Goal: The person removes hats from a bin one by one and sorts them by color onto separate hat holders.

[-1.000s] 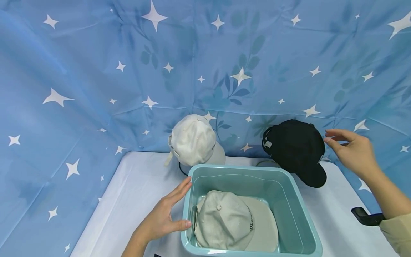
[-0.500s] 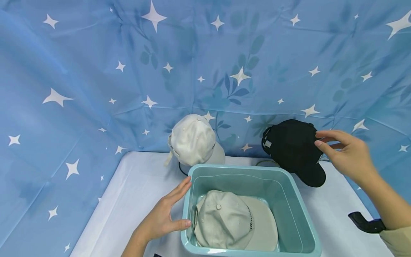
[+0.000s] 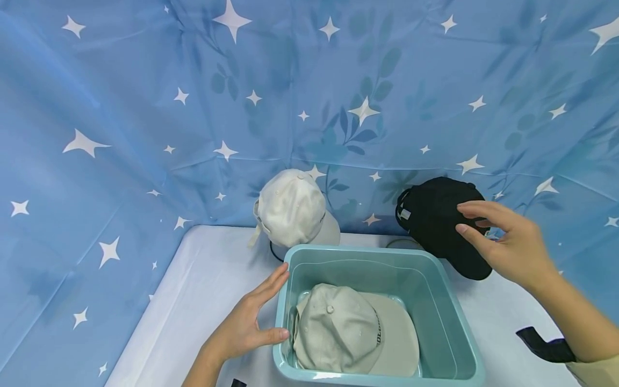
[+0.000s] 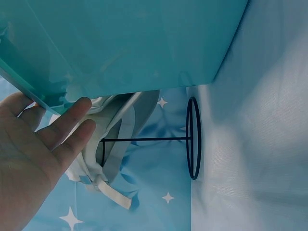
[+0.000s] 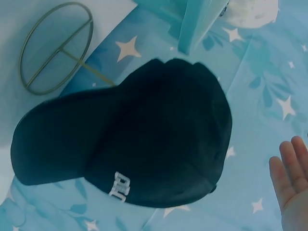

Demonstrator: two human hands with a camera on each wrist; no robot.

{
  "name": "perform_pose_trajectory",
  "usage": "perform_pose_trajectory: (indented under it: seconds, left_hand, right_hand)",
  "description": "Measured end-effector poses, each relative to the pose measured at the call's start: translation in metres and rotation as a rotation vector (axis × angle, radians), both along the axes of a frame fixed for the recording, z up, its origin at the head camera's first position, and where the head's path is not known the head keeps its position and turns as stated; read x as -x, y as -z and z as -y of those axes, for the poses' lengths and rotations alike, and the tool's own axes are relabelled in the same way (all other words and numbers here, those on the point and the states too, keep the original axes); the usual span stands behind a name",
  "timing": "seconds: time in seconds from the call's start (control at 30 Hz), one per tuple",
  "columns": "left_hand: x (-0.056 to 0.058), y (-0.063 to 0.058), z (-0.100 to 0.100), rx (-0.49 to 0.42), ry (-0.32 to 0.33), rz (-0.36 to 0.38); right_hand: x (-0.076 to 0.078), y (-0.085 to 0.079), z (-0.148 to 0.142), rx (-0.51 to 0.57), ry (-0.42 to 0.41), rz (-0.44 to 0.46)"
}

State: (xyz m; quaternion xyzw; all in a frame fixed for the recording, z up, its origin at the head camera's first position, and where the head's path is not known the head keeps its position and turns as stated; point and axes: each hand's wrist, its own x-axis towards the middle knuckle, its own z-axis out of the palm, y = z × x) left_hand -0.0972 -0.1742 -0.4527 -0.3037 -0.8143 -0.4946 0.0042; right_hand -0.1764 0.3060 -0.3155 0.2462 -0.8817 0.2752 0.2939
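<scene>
A beige baseball cap (image 3: 338,328) with dark lettering lies inside the teal plastic bin (image 3: 358,250), brim to the right. My left hand (image 3: 246,325) rests its spread fingers and thumb at the bin's left rim. A black baseball cap (image 3: 430,215) sits on a wire stand (image 5: 60,50) at the back right; white lettering shows on its front in the right wrist view. My right hand (image 3: 512,247) holds nothing, fingers loosely bent, overlapping the black cap's right side in the head view. In the right wrist view the hand (image 5: 293,183) is apart from the cap.
Behind the bin's left corner a white baseball cap (image 3: 290,207) hangs on a black wire stand (image 4: 193,139). The white-covered table (image 3: 203,269) meets a blue star-patterned curtain (image 3: 145,107) at the back. A black strap (image 3: 546,346) is at the right wrist.
My right hand has moved left and slightly down, from beside the black cap to overlapping its right part. The left hand, the bin and the caps have stayed in place.
</scene>
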Motion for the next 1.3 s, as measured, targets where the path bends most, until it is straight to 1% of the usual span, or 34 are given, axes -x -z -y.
perform_pose_trajectory:
  seconds: [0.17, 0.37, 0.63, 0.83, 1.0, 1.17, 1.3]
  left_hand:
    - [0.000, -0.001, -0.001, 0.000, 0.001, 0.000]
    - [0.000, -0.002, -0.001, -0.009, 0.003, -0.003]
    - [0.000, -0.002, -0.001, -0.009, 0.004, 0.005]
    - [-0.001, -0.001, 0.000, -0.009, 0.001, 0.023]
    - [-0.001, -0.001, 0.000, -0.007, 0.000, 0.017]
    - [-0.001, -0.001, 0.000, -0.001, 0.001, 0.012]
    - [-0.001, -0.002, 0.000, 0.003, 0.000, 0.012]
  right_hand:
    - [-0.005, 0.006, 0.010, -0.042, -0.038, -0.018]
    - [-0.011, 0.016, 0.023, -0.065, -0.140, -0.045]
    - [-0.020, 0.027, 0.041, -0.091, -0.216, -0.037]
    - [-0.025, 0.038, 0.052, -0.103, -0.239, -0.028]
    - [-0.029, 0.045, 0.060, -0.117, -0.254, 0.002]
    - [-0.031, 0.050, 0.069, -0.115, -0.284, 0.028]
    - [-0.033, 0.052, 0.076, -0.124, -0.286, 0.049]
